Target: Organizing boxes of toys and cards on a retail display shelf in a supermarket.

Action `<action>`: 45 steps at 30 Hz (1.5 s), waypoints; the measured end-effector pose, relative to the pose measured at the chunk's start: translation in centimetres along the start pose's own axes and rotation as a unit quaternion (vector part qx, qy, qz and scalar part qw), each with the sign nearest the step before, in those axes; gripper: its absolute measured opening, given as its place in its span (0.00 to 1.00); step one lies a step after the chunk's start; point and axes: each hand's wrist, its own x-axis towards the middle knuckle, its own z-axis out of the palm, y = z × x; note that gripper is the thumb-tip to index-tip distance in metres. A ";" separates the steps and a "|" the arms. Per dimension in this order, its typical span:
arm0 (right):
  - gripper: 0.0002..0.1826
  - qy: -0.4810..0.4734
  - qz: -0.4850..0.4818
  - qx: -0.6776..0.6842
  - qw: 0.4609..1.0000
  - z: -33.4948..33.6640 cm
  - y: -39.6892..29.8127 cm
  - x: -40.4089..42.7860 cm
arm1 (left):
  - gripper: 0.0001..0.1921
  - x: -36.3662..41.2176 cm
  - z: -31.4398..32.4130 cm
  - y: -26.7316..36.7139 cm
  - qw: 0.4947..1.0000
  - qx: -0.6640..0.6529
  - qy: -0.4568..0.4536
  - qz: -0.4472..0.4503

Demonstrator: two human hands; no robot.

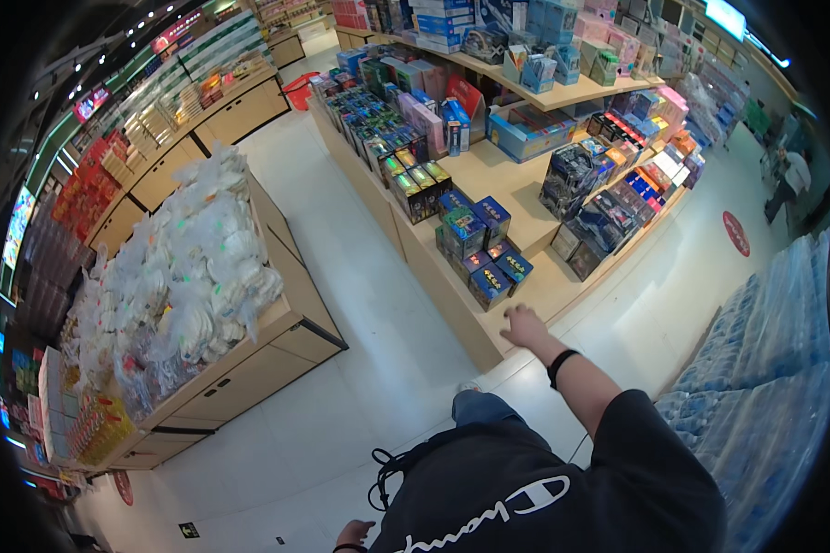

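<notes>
My right hand (526,327), with a black band at the wrist, reaches over the near corner of a wooden display stand (560,297). It holds nothing, and its fingers are apart. Just beyond it stands a group of small blue boxes (490,285), with a green-topped box (463,227) stacked among them; a small gap lies between hand and boxes. My left hand (356,532) hangs low at the bottom edge beside my dark shirt, a dark band at its wrist. Only part of it shows, with no object visible in it; its finger posture is unclear.
Left of the aisle, a wooden cabinet (249,380) bears many clear plastic bags (200,263) of goods. Wrapped packs of bottles (754,401) stand close on the right. More boxed goods (387,117) fill the display stand. A person (792,181) is far off at the right.
</notes>
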 end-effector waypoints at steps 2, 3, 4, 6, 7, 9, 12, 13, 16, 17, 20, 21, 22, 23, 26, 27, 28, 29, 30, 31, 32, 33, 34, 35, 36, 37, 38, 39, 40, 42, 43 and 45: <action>0.27 0.049 -0.005 0.010 0.999 -2.9 -2.1 2.6 | 0.31 8.2 -0.7 -2.5 1.000 -0.002 0.004 0.001; 0.27 0.048 -0.012 0.013 0.999 -4.2 -3.9 4.3 | 0.32 12.5 -1.4 -3.1 0.999 -0.020 -0.006 -0.046; 0.29 0.071 -0.021 0.019 0.997 -5.3 -5.4 6.1 | 0.33 15.4 -2.7 -2.9 0.999 0.001 0.023 -0.027; 0.31 0.098 -0.015 0.031 0.995 -5.9 -5.7 9.4 | 0.33 17.5 -6.0 -0.2 0.995 0.034 0.088 0.029; 0.32 0.123 -0.013 0.011 0.992 -5.8 -5.5 11.5 | 0.33 17.8 -8.2 1.9 0.989 0.037 0.127 0.062; 0.32 0.149 -0.005 -0.002 0.989 -5.4 -5.4 14.9 | 0.33 16.5 -12.2 7.7 0.982 0.063 0.160 0.080; 0.29 0.149 0.035 -0.029 0.988 -5.3 -6.7 18.5 | 0.33 15.1 -17.0 14.1 0.981 0.028 0.163 0.101; 0.29 0.147 0.042 -0.020 0.988 -4.7 -6.8 19.9 | 0.33 15.0 -18.6 15.9 0.981 0.039 0.165 0.098; 0.19 0.180 0.070 0.014 0.981 -3.4 -7.7 22.6 | 0.32 15.4 -23.2 20.8 0.968 0.107 0.143 0.175; 0.18 0.184 0.074 0.008 0.980 -3.9 -8.6 23.5 | 0.32 16.3 -24.6 22.2 0.967 0.123 0.136 0.177; 0.17 0.206 0.082 0.011 0.975 -3.5 -10.1 23.5 | 0.31 16.0 -28.9 26.5 0.958 0.061 0.176 0.217; 0.17 0.203 0.104 0.015 0.974 -3.2 -10.3 23.4 | 0.31 16.3 -30.5 27.8 0.958 0.081 0.165 0.219; 0.17 0.238 0.093 -0.002 0.967 -2.8 -10.5 23.4 | 0.31 16.7 -32.1 29.4 0.953 0.117 0.150 0.234; 0.16 0.272 0.081 -0.020 0.959 -2.5 -10.5 23.6 | 0.30 17.1 -33.5 31.1 0.947 0.152 0.135 0.248; 0.20 0.216 0.119 0.038 0.968 -3.6 -10.2 23.6 | 0.30 16.5 -37.4 37.8 0.927 0.195 0.112 0.302; 0.21 0.161 0.129 0.084 0.975 -4.7 -10.2 23.4 | 0.30 17.3 -38.8 39.4 0.909 0.194 0.112 0.351; 0.23 0.159 0.150 0.131 0.967 -5.9 -10.2 22.9 | 0.30 17.3 -39.8 41.9 0.906 0.202 0.108 0.357; 0.26 0.156 0.168 0.179 0.957 -6.5 -10.2 22.5 | 0.30 16.8 -40.4 44.9 0.894 0.214 0.091 0.384; 0.29 0.141 0.178 0.238 0.944 -6.5 -9.8 22.3 | 0.30 16.2 -41.0 47.5 0.881 0.223 0.076 0.410; 0.29 0.115 0.180 0.289 0.933 -7.8 -10.1 21.9 | 0.30 16.0 -41.7 49.4 0.870 0.226 0.067 0.433; 0.29 0.096 0.157 0.355 0.916 -8.6 -9.7 21.7 | 0.30 15.6 -42.1 51.8 0.855 0.231 0.054 0.461; 0.30 0.079 0.136 0.419 0.894 -9.1 -9.1 21.4 | 0.29 14.9 -42.2 54.3 0.844 0.225 0.020 0.486; 0.29 0.077 0.117 0.472 0.870 -9.5 -9.1 21.1 | 0.28 13.8 -42.3 56.7 0.832 0.220 -0.016 0.509; 0.28 0.077 0.097 0.523 0.843 -10.1 -9.4 21.1 | 0.27 12.8 -42.2 59.0 0.830 0.185 -0.080 0.520; 0.25 0.079 0.081 0.577 0.808 -11.4 -10.5 20.9 | 0.26 12.0 -42.2 60.5 0.826 0.150 -0.146 0.524; 0.22 0.081 0.076 0.625 0.772 -12.3 -11.4 21.0 | 0.25 11.4 -42.1 62.3 0.805 0.149 -0.197 0.539; 0.21 0.078 0.080 0.644 0.757 -13.2 -12.4 21.0 | 0.23 10.9 -42.2 63.7 0.781 0.148 -0.247 0.554; 0.20 0.078 0.086 0.658 0.744 -13.9 -12.9 21.1 | 0.23 10.7 -42.1 64.9 0.774 0.155 -0.257 0.557; 0.19 0.089 0.091 0.649 0.750 -14.4 -13.6 21.3 | 0.22 10.6 -41.9 65.8 0.780 0.127 -0.307 0.530; 0.19 0.097 0.099 0.647 0.750 -15.9 -15.2 21.2 | 0.23 10.7 -41.9 66.6 0.789 0.086 -0.371 0.482; 0.19 0.094 0.101 0.647 0.750 -16.3 -16.0 21.1 | 0.23 11.3 -42.0 66.7 0.786 0.091 -0.375 0.483; 0.19 0.132 0.089 0.650 0.743 -16.0 -17.0 21.5 | 0.25 12.3 -42.1 67.0 0.792 0.069 -0.386 0.468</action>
